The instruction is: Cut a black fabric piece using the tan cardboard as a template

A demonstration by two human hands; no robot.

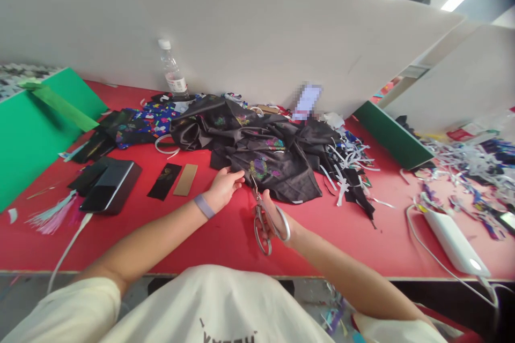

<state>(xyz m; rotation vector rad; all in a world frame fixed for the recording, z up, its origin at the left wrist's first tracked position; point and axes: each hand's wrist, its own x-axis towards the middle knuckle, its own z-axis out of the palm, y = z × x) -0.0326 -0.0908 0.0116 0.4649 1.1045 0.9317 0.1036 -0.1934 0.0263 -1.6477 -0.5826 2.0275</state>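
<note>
Pointing away from the person and slightly left, the scissors [263, 214] are lying with their long axis running from the handle loops near the worktop's front edge up to the blade tips at the hem of the black fabric [257, 153]. The right hand [277, 220] is coming in from lower right, forearm angled across the red worktop [225, 236], fingers threaded through the silver loops, so its grip is closing on the scissors; blades are looking nearly together, can't tell whether they're biting cloth. The left hand [223, 187] is reaching in from lower left, palm down, a lilac band on the wrist, fingers pressing flat on the fabric's near edge just beside the blade tips; that grip is spread, not pinching anything. The scissors are showing all metal, silver, large loops, short dark blades. The fabric is sitting mid-worktop in a crumpled glossy black heap with small multicolour embroidered motifs. Left of the left hand, a black strip [164, 181] and a tan strip [185, 179] are lying side by side. A plastic bottle [172, 71] is standing upright behind the heap against the white partition. White and coloured offcuts [346, 166] are lying scattered to the right of the fabric.
</note>
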